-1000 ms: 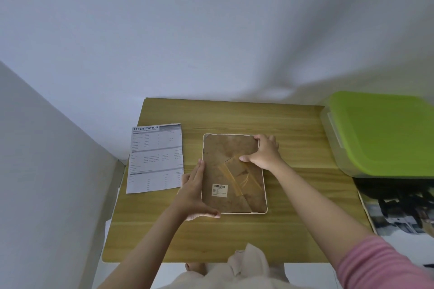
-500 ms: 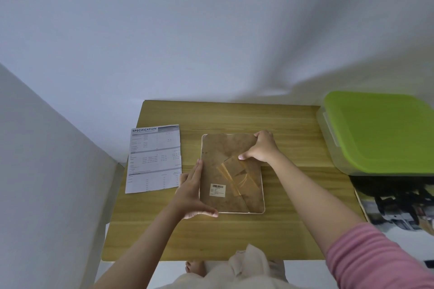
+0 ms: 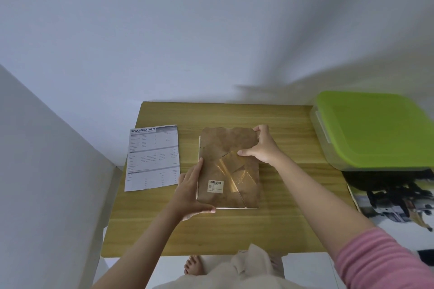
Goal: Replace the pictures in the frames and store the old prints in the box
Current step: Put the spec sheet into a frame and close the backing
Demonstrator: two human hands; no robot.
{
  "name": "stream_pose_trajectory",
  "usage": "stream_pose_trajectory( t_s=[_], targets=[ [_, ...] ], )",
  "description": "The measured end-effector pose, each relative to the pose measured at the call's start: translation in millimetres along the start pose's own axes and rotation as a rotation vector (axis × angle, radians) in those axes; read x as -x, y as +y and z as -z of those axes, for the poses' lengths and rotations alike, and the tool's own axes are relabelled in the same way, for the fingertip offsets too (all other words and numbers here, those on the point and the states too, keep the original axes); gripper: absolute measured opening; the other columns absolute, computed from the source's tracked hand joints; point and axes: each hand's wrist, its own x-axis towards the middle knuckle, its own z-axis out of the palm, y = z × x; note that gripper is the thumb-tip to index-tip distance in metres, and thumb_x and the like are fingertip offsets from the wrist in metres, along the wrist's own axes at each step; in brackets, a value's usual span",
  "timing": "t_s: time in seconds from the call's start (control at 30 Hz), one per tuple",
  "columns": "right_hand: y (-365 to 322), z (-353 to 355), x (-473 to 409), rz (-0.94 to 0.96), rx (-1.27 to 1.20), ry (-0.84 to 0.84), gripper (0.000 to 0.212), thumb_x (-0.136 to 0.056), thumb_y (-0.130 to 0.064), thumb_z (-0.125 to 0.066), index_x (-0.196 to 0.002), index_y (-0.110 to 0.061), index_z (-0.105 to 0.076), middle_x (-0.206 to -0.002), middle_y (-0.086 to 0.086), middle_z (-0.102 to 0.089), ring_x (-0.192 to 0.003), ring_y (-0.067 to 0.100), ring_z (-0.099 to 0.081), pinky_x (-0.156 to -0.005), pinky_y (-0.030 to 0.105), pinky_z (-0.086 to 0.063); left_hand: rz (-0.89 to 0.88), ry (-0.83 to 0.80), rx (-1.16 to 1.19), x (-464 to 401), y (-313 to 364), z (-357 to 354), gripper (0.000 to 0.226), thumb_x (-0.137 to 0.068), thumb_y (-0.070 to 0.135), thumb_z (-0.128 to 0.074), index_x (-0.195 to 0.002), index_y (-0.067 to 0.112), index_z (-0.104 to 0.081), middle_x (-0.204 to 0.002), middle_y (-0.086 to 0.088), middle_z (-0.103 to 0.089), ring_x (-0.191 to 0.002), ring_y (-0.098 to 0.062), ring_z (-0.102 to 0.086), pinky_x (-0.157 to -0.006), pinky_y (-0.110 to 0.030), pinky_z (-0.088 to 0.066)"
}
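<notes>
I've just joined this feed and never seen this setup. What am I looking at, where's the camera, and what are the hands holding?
There is no machine here: a person works with bare hands, and the single picture comes from a camera on their head, looking down. On the wooden table lies a picture frame, back side up, showing its brown backing board with a barcode label. The left hand holds its near-left corner; the right hand grips the far-right corner. A specification sheet lies to the left, and a clear box with a green lid sits on the right.

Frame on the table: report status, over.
Left hand grips frame near corner. Right hand pinches brown backing board at far corner. Frame lies face down. Green-lidded box shut, nothing obstructing.
</notes>
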Motion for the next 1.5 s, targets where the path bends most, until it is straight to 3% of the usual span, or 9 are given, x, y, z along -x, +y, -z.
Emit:
stream_pose_trajectory(
  t_s=[0.17,0.43,0.57,0.67,0.87,1.07,1.3,1.5],
  targets=[
    [15.1,-11.7,32.2,0.106,-0.109,0.113,0.076,-0.074,-0.026,-0.079,-0.136,-0.024,-0.035,-0.122,-0.009,-0.045,-0.109,0.01,-0.043,-0.081,0.02,-0.038,-0.012,0.041,-0.011,5.7,-2.3,-3.3,0.138,-0.046,0.05,-0.086,-0.148,0.032,0.006,-0.134,0.018,-0.027,-0.117,-0.01,-0.026,-0.106,-0.033,-0.03],
    [67.3,-47.1,92.9,0.151,-0.109,0.305,0.042,-0.086,-0.018,-0.065,-0.127,-0.017,-0.053,-0.091,-0.001,-0.062,-0.09,0.009,-0.057,-0.087,0.026,-0.048,-0.003,0.043,-0.03,7.4,4.7,-2.1,0.138,-0.048,0.046,-0.087,-0.148,0.029,0.007,-0.135,0.01,-0.031,-0.114,-0.011,-0.027,-0.105,-0.034,-0.033],
    [65.0,-47.4,89.6,0.163,-0.151,0.341,0.044,-0.087,-0.018,-0.064,-0.129,-0.019,-0.052,-0.101,-0.003,-0.059,-0.096,0.009,-0.055,-0.078,0.005,-0.039,0.009,0.042,-0.073,4.6,16.7,6.0,0.138,-0.05,0.039,-0.088,-0.148,0.026,0.007,-0.134,0.007,-0.031,-0.112,-0.008,-0.023,-0.102,-0.027,-0.031],
    [62.8,-38.7,81.8,0.206,-0.162,0.34,0.043,-0.088,-0.018,-0.063,-0.129,-0.017,-0.052,-0.112,-0.005,-0.058,-0.096,0.008,-0.055,-0.075,0.0,-0.037,0.031,0.048,-0.083,1.5,29.4,10.2,0.139,-0.05,0.038,-0.088,-0.148,0.026,0.01,-0.136,0.008,-0.029,-0.114,-0.007,-0.019,-0.105,-0.031,-0.03],
    [66.2,-13.8,68.5,0.255,-0.209,0.321,0.042,-0.088,-0.017,-0.064,-0.129,-0.016,-0.053,-0.105,-0.005,-0.057,-0.081,0.002,-0.058,-0.072,0.008,-0.045,0.061,0.06,-0.069,-9.9,53.4,8.6,0.141,-0.048,0.033,-0.089,-0.147,0.03,0.012,-0.135,0.009,-0.026,-0.123,-0.018,-0.033,-0.105,-0.042,-0.039],
    [95.7,38.2,53.5,0.241,-0.193,0.335,0.04,-0.089,-0.019,-0.063,-0.128,-0.013,-0.054,-0.106,0.002,-0.059,-0.07,0.003,-0.053,-0.067,0.006,-0.042,0.056,0.088,-0.007,-29.4,102.8,-33.0,0.13,-0.052,0.023,-0.09,-0.149,0.013,-0.003,-0.126,0.007,-0.03,-0.112,-0.014,-0.044,-0.093,-0.024,-0.047],
    [156.3,91.7,60.0,0.148,-0.203,0.277,0.053,-0.083,-0.024,-0.07,-0.131,-0.014,-0.051,-0.109,-0.002,-0.059,-0.09,0.012,-0.057,-0.072,0.011,-0.041,0.11,0.083,0.028,-47.4,143.1,-99.2,0.115,-0.053,0.023,-0.089,-0.145,0.007,-0.024,-0.129,0.003,-0.034,-0.114,-0.016,-0.044,-0.095,-0.029,-0.048],
    [191.2,105.1,61.5,0.192,-0.017,0.287,0.055,-0.083,-0.027,-0.07,-0.13,-0.005,-0.052,-0.109,0.005,-0.058,-0.096,0.017,-0.056,-0.087,0.034,-0.05,0.187,0.13,-0.029,-47.8,157.1,-144.0,0.101,-0.059,0.023,-0.086,-0.143,0.007,-0.032,-0.146,-0.003,-0.034,-0.132,-0.018,-0.036,-0.109,-0.031,-0.036]
  ],
)
